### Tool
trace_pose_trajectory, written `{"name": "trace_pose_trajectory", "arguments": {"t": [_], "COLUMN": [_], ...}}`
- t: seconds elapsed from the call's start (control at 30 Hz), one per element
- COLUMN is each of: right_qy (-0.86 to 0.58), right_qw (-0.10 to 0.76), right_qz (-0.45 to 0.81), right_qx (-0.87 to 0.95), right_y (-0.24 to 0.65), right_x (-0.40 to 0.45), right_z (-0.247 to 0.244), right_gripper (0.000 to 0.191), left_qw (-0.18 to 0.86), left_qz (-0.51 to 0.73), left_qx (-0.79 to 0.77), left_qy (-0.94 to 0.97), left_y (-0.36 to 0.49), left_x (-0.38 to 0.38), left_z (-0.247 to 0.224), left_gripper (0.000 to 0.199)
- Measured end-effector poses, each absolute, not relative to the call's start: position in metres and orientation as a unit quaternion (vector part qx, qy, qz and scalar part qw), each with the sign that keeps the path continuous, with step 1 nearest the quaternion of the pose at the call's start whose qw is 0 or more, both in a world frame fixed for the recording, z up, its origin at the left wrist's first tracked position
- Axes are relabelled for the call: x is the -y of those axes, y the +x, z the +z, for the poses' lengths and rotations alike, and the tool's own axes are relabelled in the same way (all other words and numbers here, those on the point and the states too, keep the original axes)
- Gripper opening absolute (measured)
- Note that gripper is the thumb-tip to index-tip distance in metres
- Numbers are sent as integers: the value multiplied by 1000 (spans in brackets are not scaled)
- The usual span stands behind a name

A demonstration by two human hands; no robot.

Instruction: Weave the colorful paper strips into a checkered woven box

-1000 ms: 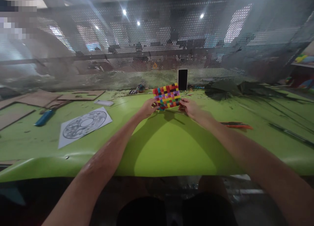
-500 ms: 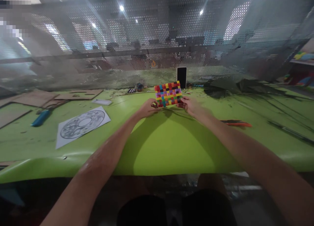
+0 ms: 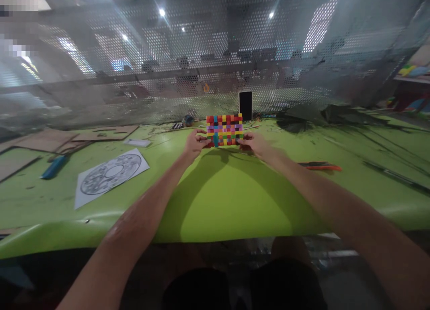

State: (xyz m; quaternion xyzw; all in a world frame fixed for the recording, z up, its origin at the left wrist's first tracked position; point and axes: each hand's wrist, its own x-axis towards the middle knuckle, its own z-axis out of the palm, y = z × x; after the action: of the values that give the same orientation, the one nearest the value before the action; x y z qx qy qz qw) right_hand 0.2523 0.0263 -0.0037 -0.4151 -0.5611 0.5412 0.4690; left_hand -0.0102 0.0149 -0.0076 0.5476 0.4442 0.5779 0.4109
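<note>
A small woven mat of many-coloured strips [image 3: 224,130] is held up in front of me, its checked face toward me. My left hand [image 3: 195,144] pinches its lower left corner between thumb and fingers. At the lower right corner, my right hand [image 3: 252,144] grips it the same way. The mat is raised above the green table cover [image 3: 221,198], and shadows of my arms fall below it. Behind the mat, to its right, a dark-faced tablet or phone [image 3: 246,105] stands upright.
On the left lie a sheet with a printed ring pattern [image 3: 110,172], a blue-handled tool [image 3: 54,166] and cardboard pieces [image 3: 47,139]. To the right are an orange cutter [image 3: 320,166], a dark pen-like stick [image 3: 396,175] and dark leaf-like sheets [image 3: 312,118]. A perforated screen [image 3: 201,77] rises behind.
The woven mat has gone from tilted to nearly level. My left hand's fingers have shifted up onto its left edge. The whole view has moved slightly.
</note>
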Motion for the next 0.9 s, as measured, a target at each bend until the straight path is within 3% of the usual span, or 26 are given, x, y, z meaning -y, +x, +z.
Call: {"name": "trace_pose_trajectory", "arguments": {"t": [0.33,0.67,0.9], "right_qy": [-434,-441,-459], "right_qw": [459,424,425], "right_qz": [524,527,499], "right_qx": [571,590,601], "right_y": [251,251,246], "right_x": [-28,-17,-14], "right_z": [-2,3,6], "right_gripper": [13,12,14], "left_qw": [375,413,447], "left_qz": [558,541,531], "left_qx": [-481,-423,-425], "left_qy": [562,598,581], "left_y": [-11,-6,-4], "left_x": [-13,-9,-3], "left_z": [-2,-5,-1], "left_gripper": [36,58,55]}}
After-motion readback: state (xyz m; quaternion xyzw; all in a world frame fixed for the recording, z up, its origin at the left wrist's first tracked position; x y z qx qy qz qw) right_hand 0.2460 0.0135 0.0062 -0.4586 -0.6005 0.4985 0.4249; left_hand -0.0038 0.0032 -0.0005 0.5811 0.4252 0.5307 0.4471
